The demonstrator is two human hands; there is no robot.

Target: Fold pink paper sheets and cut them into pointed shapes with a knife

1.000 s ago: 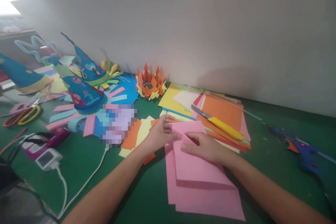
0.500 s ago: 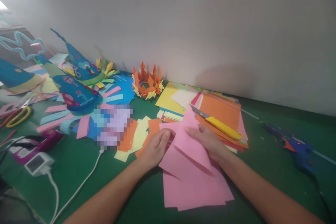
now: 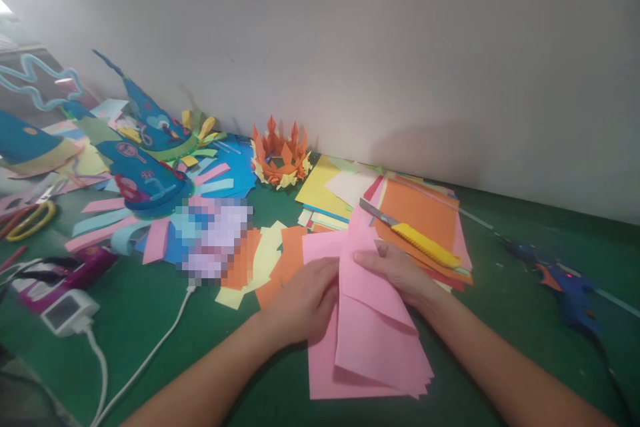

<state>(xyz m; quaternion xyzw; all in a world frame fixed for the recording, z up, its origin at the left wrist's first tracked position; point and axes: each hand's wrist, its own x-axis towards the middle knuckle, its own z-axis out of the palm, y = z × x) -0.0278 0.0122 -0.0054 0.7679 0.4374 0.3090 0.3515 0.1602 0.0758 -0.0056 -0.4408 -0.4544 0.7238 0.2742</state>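
Observation:
Several pink paper sheets [image 3: 370, 347] lie stacked on the green table [image 3: 165, 307] in front of me. My left hand [image 3: 305, 300] presses down on the stack's left side, fingers bent over the paper's edge. My right hand [image 3: 400, 273] grips the top pink sheet near its upper right, lifting and folding it over the stack. Just beyond my right hand a yellow utility knife [image 3: 415, 237] rests on a pile of orange, yellow and pink sheets [image 3: 425, 210].
An orange paper crown [image 3: 280, 157] stands by the white wall. Blue paper cones [image 3: 145, 147] and paper strips crowd the left. Yellow scissors [image 3: 27, 220], a purple device [image 3: 75, 270] and a white charger with cable [image 3: 70, 310] lie at left. A blue glue gun [image 3: 565, 283] lies right.
The top pink sheet has been turned and folded across the stack. My left hand slid down onto the stack's left side, and my right hand shifted with the sheet.

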